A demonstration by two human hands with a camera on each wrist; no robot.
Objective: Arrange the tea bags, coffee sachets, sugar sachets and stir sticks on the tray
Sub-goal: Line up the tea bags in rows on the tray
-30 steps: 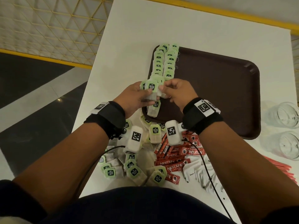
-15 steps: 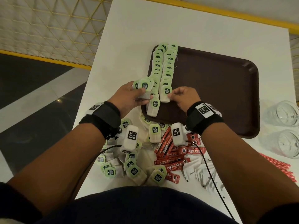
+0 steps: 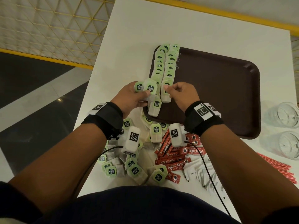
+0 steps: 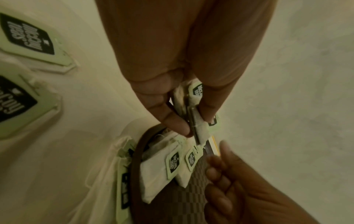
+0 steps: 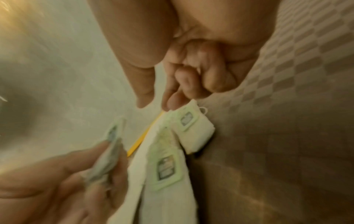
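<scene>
Two rows of green-tagged tea bags (image 3: 163,65) run along the left side of the brown tray (image 3: 218,94). My left hand (image 3: 134,97) pinches a small bunch of tea bags (image 3: 149,88) between thumb and fingers just left of the rows; the left wrist view shows this bunch (image 4: 197,121) edge-on. My right hand (image 3: 179,92) hovers at the near end of the right row with its fingers curled. Its index fingertip (image 5: 170,104) touches the upper end of the last tea bag (image 5: 193,128), and the thumb stands apart. One more tea bag (image 3: 155,107) lies at the tray's near left corner.
Off the tray's near edge lie loose tea bags (image 3: 134,170), red coffee sachets (image 3: 174,160) and white sugar sachets (image 3: 199,173). Red stir sticks (image 3: 278,167) lie at the right, beside two clear glasses (image 3: 284,113). The table's left edge drops to the floor.
My right hand left the bunch with one tea bag, set it at the near end of the right row, and its thumb has come off. My left hand shifted slightly left.
</scene>
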